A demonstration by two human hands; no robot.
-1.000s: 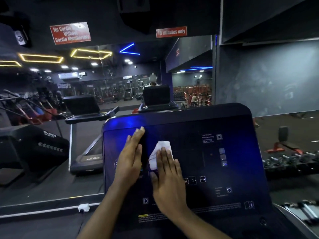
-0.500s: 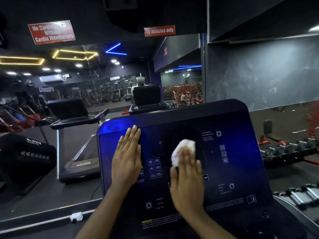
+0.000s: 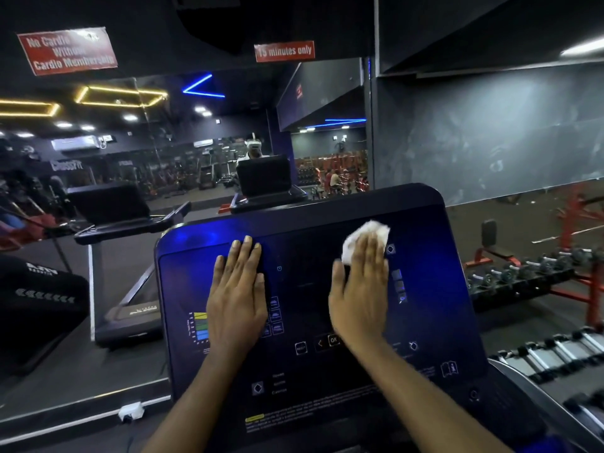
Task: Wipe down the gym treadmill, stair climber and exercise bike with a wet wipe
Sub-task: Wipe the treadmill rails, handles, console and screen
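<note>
Wet wipe (image 3: 366, 235), judged soft, light & limp, is pressed to upper-R treadmill console (image 3: 428, 289) under flat, straight-fingered right grip (image 3: 359, 295); left grip (image 3: 237, 299) laid flat, fingers together, on console; wad best pinned at centre under fingertips.

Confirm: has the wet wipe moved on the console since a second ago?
Yes. The wet wipe, under the right hand, slid rightward across the treadmill console, from beside the left hand to the right-side icon column.

Dim gym, blue glare on the treadmill console (image 3: 202, 240), yellow ceiling strips (image 3: 121, 96), wide-angle bending at edges.
</note>
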